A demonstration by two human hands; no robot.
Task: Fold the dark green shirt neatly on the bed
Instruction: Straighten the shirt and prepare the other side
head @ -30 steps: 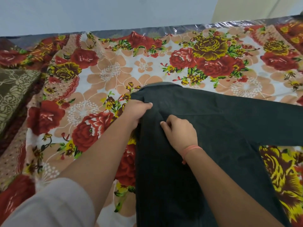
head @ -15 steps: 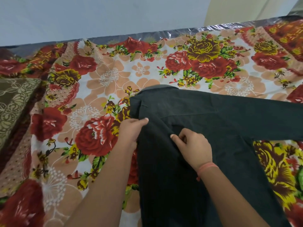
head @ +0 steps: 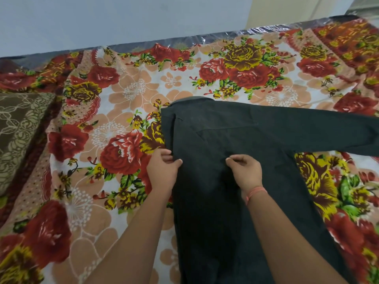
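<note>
The dark green shirt (head: pixel 235 212) lies flat on the bed, spread over the flowered bedsheet (head: pixel 114 111), with its body running from the middle of the bed toward me. Its collar (head: pixel 192 98) points to the far side. One long sleeve (head: pixel 328 132) stretches straight out to my right until it leaves the view. A straight edge runs down the shirt's left side, with a narrow seam or tuck showing just inside it near the collar.

My left hand (head: pixel 164 171) grips that left edge a little below the collar. The thumb lies on top of the cloth and the fingers (head: pixel 166 152) curl round the edge, with the bedsheet just beside them. My right hand (head: pixel 247 171) sits on the middle of the shirt's body, near the left hand but apart from it. Its fingers are curled, and the thumb and forefinger pinch a small ridge of the fabric. A thin pink band (head: pixel 257 191) circles my right wrist.

At the left side of the bed a brown patterned pillow (head: pixel 18 128) rests well apart from the shirt. Along the far side a strip of shiny plastic wrap (head: pixel 225 34) shows beyond the sheet, against a pale wall (head: pixel 102 21).
</note>
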